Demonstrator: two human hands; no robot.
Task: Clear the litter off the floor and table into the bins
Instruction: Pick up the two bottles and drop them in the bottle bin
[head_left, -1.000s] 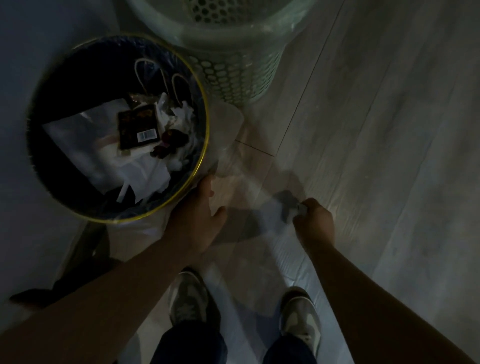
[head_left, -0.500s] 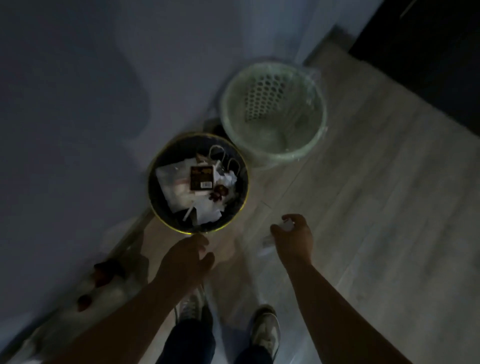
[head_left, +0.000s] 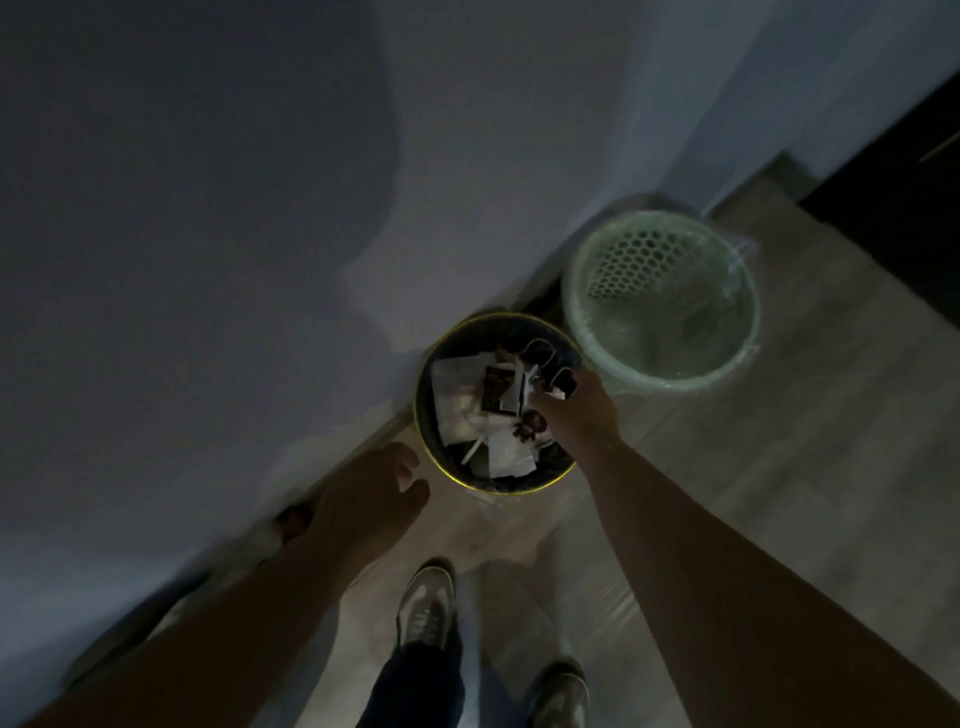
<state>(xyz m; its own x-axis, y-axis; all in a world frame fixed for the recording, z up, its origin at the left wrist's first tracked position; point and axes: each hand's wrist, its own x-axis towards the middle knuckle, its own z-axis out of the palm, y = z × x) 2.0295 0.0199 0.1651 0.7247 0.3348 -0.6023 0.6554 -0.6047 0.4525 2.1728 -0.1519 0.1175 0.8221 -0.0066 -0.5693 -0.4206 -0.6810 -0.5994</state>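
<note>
right hand lifted white scrap from floor to over dark bin.

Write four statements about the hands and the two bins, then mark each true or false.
1. The right hand, holding a white scrap, is over the yellow-rimmed black bin. True.
2. The left hand grips that bin's rim. False: it is open beside the bin, gripping nothing.
3. The green perforated bin is full of paper. False: only its clear liner shows.
4. The black bin holds white paper and a dark packet. True.
</note>
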